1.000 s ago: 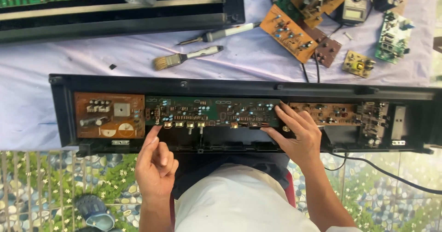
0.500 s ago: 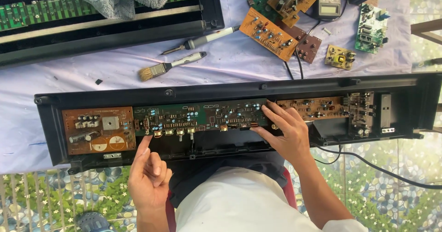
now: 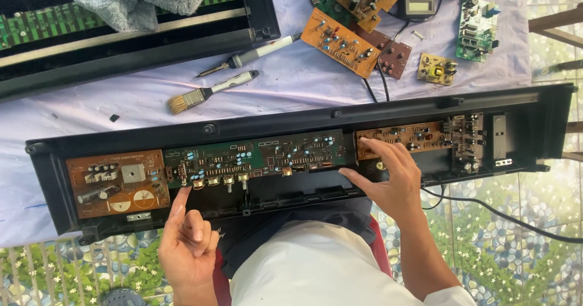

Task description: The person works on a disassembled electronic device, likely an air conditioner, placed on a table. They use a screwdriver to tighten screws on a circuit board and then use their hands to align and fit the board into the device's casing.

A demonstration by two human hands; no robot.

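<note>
My left hand (image 3: 185, 248) has moved up a little, its index finger now touching the knobs (image 3: 220, 181) of the green board (image 3: 255, 157) in the black case (image 3: 388, 121), while my right hand (image 3: 388, 181) stays spread open, gripping nothing.

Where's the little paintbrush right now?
In the head view, the paintbrush lies on the pale cloth, upper left of centre, just below the soldering iron and above the long black case.
</note>
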